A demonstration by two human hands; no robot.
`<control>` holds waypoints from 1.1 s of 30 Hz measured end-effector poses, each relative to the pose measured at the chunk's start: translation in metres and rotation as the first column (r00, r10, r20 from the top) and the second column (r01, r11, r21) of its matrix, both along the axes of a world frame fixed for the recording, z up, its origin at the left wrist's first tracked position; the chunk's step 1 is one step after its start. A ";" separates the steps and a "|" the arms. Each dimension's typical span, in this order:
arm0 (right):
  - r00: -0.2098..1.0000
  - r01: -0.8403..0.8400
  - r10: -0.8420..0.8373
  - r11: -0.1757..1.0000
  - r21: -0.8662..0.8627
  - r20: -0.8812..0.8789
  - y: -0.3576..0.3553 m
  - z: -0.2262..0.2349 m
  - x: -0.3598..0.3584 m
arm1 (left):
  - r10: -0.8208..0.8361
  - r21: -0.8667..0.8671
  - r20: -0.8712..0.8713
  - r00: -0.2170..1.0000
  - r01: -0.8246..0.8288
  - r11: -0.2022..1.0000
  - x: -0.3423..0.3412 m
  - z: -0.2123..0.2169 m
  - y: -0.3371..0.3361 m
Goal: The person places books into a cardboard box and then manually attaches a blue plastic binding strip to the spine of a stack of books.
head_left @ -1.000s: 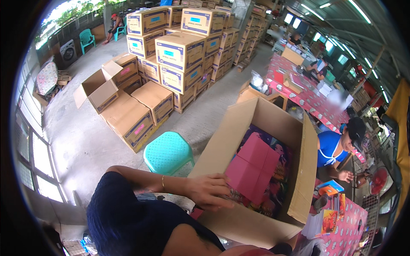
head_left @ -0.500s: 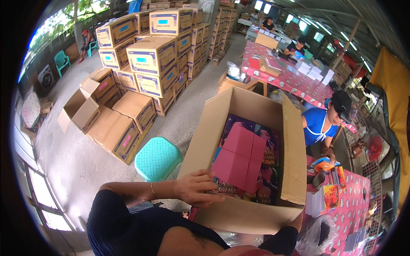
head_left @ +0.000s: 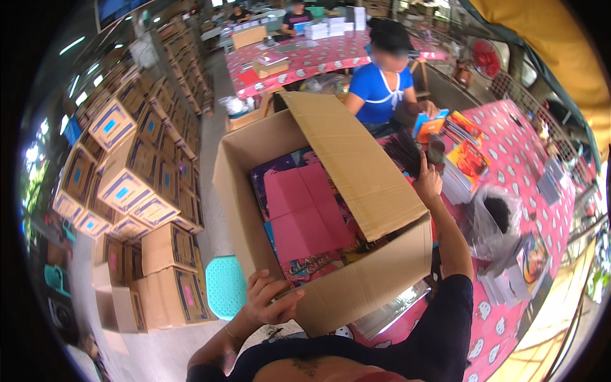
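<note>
Cardboard box: the big open carton (head_left: 356,191) sits tilted at the near edge of the tabletop (head_left: 509,318), its near lower corner toward me; pink sheets (head_left: 305,213) and colourful books lie inside.
Left grip: my left hand (head_left: 270,299) curls its fingers over the near corner rim, pressed on the cardboard.
Right grip: my right hand (head_left: 428,181) is up by the far flap (head_left: 356,162); I cannot tell if it is closed on anything.
Risk, tipping: held at one corner only, I judge the loaded box could swing or slide off the tabletop edge toward the teal stool (head_left: 224,286).
Risk, flap: the loose flap could fold in over the contents.
Risk, neighbour: the person in blue (head_left: 382,83) works close behind the box.
Change: earlier my left hand reached inside near the pink sheets; now it grips the rim, and the box shows from another side.
</note>
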State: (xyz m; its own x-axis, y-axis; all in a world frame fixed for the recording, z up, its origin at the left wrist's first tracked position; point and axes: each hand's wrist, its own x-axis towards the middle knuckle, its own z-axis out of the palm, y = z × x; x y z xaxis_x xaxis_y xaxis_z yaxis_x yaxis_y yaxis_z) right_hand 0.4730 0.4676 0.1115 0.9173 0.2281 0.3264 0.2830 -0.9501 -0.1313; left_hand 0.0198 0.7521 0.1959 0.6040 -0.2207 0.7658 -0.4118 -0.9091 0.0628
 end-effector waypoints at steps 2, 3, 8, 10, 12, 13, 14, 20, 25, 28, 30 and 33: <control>0.998 0.035 -0.029 0.993 0.116 -0.049 -0.016 0.002 -0.009 | -0.027 0.000 0.002 1.000 0.027 1.000 0.002 0.001 0.001; 0.997 0.047 -0.035 0.984 0.173 -0.071 -0.024 0.003 -0.013 | -0.035 -0.001 0.005 0.999 0.035 0.999 0.003 0.001 0.001; 0.998 0.054 -0.034 0.902 0.429 -0.054 -0.056 0.002 -0.033 | -0.079 -0.016 0.010 0.997 0.079 0.997 0.006 0.004 0.000; 0.992 0.108 -0.072 0.896 0.431 -0.100 -0.061 0.010 -0.045 | -0.081 -0.012 0.005 0.997 0.081 0.997 0.006 0.004 0.000; 0.993 0.114 -0.101 0.914 0.389 -0.053 -0.069 0.013 -0.052 | -0.092 -0.008 0.002 0.996 0.092 0.996 0.006 0.005 0.000; 0.993 0.118 -0.115 0.923 0.368 -0.030 -0.073 0.014 -0.056 | -0.097 -0.006 -0.008 0.995 0.097 0.995 0.006 0.007 0.000; 0.989 0.149 -0.139 0.933 0.327 -0.053 -0.075 0.016 -0.058 | -0.098 -0.005 -0.012 0.995 0.098 0.995 0.007 0.008 -0.001; 0.987 0.162 -0.154 0.949 0.271 -0.050 -0.067 -0.002 -0.070 | -0.105 -0.006 -0.025 0.994 0.104 0.995 0.006 0.005 0.001; 0.994 0.078 -0.074 0.996 -0.052 0.075 -0.053 -0.021 -0.052 | -0.095 -0.005 -0.037 0.995 0.095 0.995 0.007 -0.001 0.001; 0.982 0.149 -0.145 0.989 -0.024 0.121 -0.047 -0.030 -0.029 | -0.083 0.010 -0.038 0.996 0.084 0.996 0.008 -0.001 0.002; 0.978 0.160 -0.156 0.987 -0.021 0.137 -0.043 -0.028 -0.024 | -0.060 0.000 -0.058 0.997 0.060 0.998 0.003 -0.003 0.004; 0.992 0.112 -0.109 0.993 -0.038 0.063 -0.041 -0.021 -0.016 | -0.049 0.008 -0.051 0.997 0.049 0.999 0.003 -0.004 0.004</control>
State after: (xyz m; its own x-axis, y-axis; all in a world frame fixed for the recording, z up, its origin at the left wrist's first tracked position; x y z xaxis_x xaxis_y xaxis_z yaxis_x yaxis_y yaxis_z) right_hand 0.4565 0.4266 0.0906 0.9163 0.1406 0.3749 0.1820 -0.9802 -0.0773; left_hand 0.0232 0.7558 0.1916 0.6306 -0.2576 0.7322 -0.4522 -0.8886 0.0769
